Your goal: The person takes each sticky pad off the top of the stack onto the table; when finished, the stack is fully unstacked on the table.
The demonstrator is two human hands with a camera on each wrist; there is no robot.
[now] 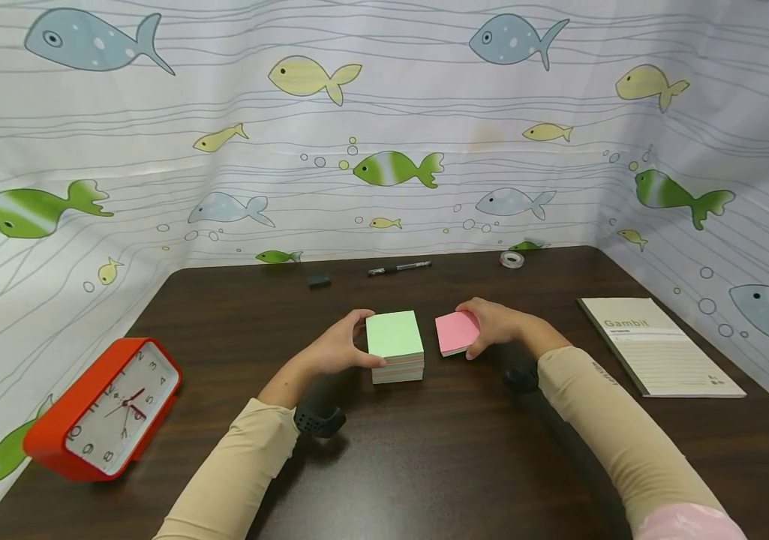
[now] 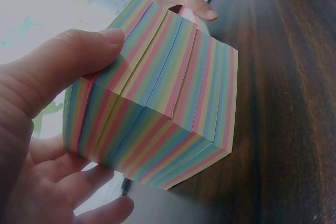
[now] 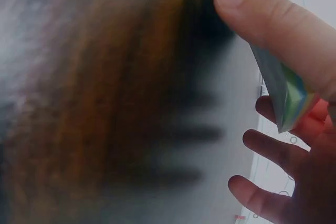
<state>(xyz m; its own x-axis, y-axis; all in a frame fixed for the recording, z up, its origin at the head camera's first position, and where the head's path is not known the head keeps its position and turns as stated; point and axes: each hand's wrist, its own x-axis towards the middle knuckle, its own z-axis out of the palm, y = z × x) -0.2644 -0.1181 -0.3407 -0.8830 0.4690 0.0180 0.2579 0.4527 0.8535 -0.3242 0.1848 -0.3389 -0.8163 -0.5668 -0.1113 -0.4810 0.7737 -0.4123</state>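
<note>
A tall stack of sticky note pads (image 1: 394, 337), pale green on top and striped in several colours along its sides, stands at mid-table. My left hand (image 1: 338, 349) grips the stack near its top, thumb on the near side (image 2: 63, 66). To the right of it, my right hand (image 1: 499, 326) holds a thinner sticky note pad (image 1: 457, 332) with a pink top between thumb and fingers. In the right wrist view this pad (image 3: 291, 90) shows striped edges and a grey underside, apart from the table. A small gap separates pad and stack in the head view.
A red alarm clock (image 1: 107, 411) stands at the left. A notebook (image 1: 657, 345) lies at the right. Along the back are a small dark block (image 1: 319, 280), a pen (image 1: 400, 268) and a tape roll (image 1: 512, 259). A fish-print curtain (image 1: 425, 112) surrounds the dark table (image 1: 425, 465).
</note>
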